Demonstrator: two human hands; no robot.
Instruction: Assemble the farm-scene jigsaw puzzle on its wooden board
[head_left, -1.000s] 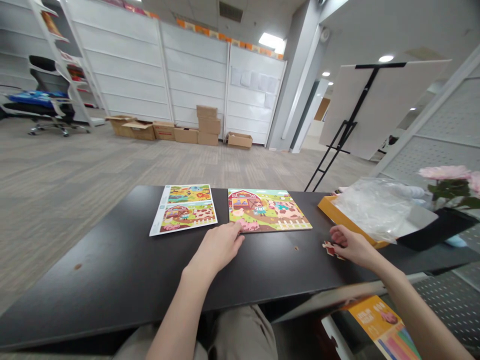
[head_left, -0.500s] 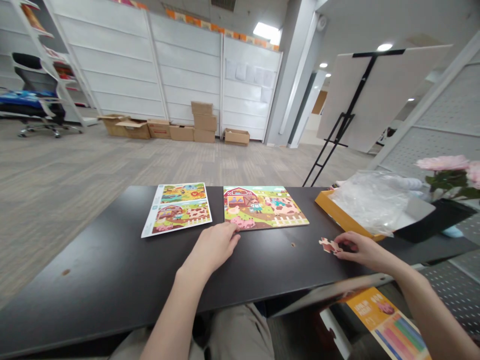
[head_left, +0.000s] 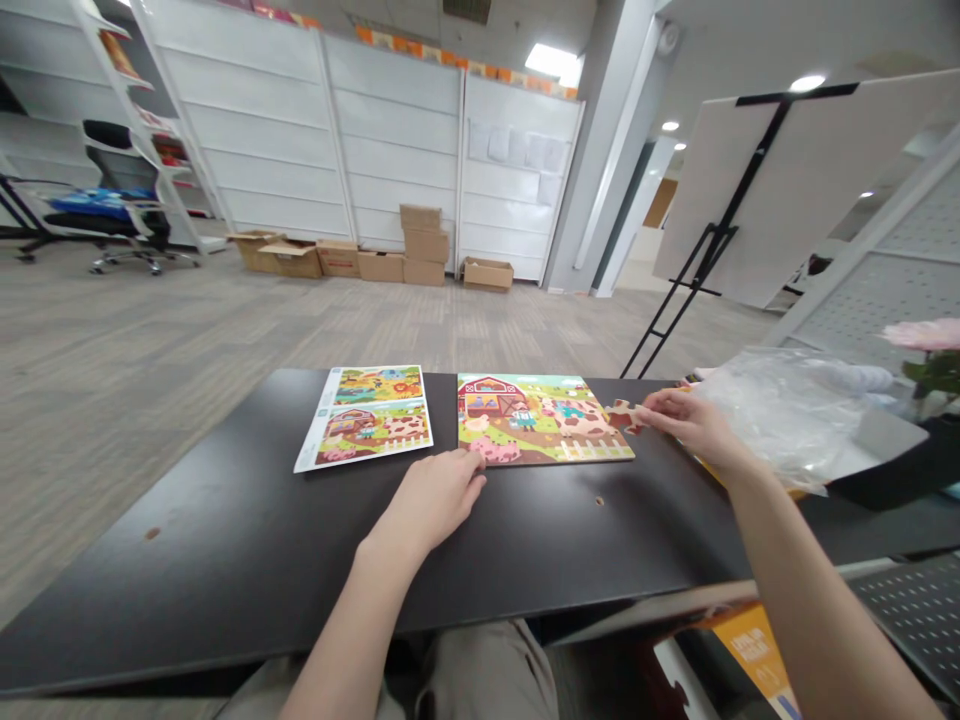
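Observation:
A farm-scene puzzle (head_left: 536, 420) lies flat on the black table (head_left: 300, 560). My left hand (head_left: 444, 492) rests at the puzzle's lower left corner, its fingers together and touching the edge near the pink pig; nothing shows in its grasp. Between the fingertips of my right hand (head_left: 686, 425) is a brown and cream puzzle piece (head_left: 624, 415), held just off the right edge of the puzzle, beside the cow. To the left of the puzzle, a printed picture sheet (head_left: 367, 418) shows a lion scene above the same farm scene.
An orange-edged box with crumpled clear plastic (head_left: 787, 410) stands at the table's right, beside pink flowers (head_left: 930, 335). An orange package (head_left: 754, 650) is below the table edge. Beyond stand an easel (head_left: 705, 250) and cardboard boxes (head_left: 424, 245).
My right hand has lifted the puzzle piece and carried it up and left to the puzzle's right edge. My left hand stays at the corner. The camera view has turned slightly.

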